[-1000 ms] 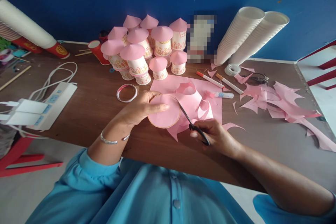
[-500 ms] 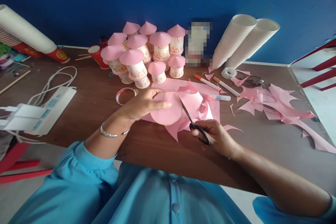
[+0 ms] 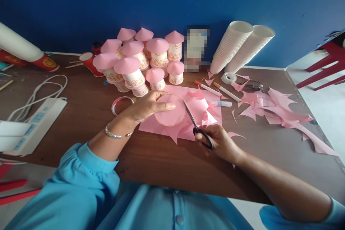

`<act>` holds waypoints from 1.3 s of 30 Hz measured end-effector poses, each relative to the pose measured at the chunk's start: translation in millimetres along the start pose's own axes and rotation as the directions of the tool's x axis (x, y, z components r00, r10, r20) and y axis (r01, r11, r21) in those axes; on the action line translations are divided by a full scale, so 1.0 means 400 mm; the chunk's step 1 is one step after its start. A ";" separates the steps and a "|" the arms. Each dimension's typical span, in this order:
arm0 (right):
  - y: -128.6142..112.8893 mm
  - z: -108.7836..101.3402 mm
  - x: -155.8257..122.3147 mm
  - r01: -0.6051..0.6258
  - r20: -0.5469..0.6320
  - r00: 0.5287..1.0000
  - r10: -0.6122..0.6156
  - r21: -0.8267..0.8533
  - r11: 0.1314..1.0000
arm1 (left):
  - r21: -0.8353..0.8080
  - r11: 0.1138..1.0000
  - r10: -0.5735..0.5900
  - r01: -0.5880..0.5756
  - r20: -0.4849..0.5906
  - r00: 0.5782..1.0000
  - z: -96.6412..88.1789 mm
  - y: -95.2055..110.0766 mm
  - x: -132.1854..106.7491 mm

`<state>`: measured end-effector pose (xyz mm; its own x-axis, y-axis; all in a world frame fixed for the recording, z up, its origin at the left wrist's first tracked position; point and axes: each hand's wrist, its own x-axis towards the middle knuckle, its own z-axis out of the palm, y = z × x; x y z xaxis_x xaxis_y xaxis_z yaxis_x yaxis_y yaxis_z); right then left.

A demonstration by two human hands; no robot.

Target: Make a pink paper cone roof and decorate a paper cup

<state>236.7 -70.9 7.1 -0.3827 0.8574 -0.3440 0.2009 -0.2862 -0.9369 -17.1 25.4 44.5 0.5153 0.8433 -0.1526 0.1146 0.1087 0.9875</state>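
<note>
Between the thumb and fingers of my left hand (image 3: 151,107) is a round pink paper disc (image 3: 172,115) with a brownish outline along its edge. My right hand (image 3: 218,142) grips black-handled scissors (image 3: 198,129), their blades pointing up and left to the disc's right edge. The blades look nearly closed; whether they touch the paper I cannot tell. Beneath lies a larger pink paper sheet (image 3: 151,126) with curled offcuts (image 3: 198,106) on it. Behind my left hand stand several paper cups with flower drawings and pink cone roofs (image 3: 130,70).
A tape ring (image 3: 115,106) lies beside my left wrist. Two markers (image 3: 208,88), a glue stick (image 3: 223,104), clear tape (image 3: 229,77) and pink scraps (image 3: 280,104) lie to the right. White cup stacks (image 3: 231,46) lean on the blue wall. A power strip (image 3: 40,122) sits at left.
The view has shifted a little, so things on the table appear further left. Both hands keep their holds on the disc and the scissors, and the blades stay by the disc's right edge.
</note>
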 end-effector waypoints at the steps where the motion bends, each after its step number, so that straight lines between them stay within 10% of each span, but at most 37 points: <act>1: 0.001 -0.001 0.001 -0.003 -0.002 1.000 0.003 0.000 1.000 | -0.013 1.000 -0.008 0.008 0.015 1.000 0.000 -0.005 0.001; 17: 0.019 0.001 0.007 -0.113 -0.069 0.992 0.110 -0.037 0.993 | -0.209 0.978 -0.013 -0.014 -0.130 0.991 0.015 -0.081 -0.002; 39: 0.013 0.005 0.009 -0.128 -0.052 0.990 0.128 0.004 0.992 | -0.118 0.993 -0.006 0.000 -0.046 0.999 0.015 -0.053 -0.009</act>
<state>234.6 -70.2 0.7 -0.3063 0.8351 -0.4570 0.2440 -0.3951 -0.8856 -16.0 17.0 24.0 0.4747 0.8662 -0.1563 0.0136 0.1703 0.9853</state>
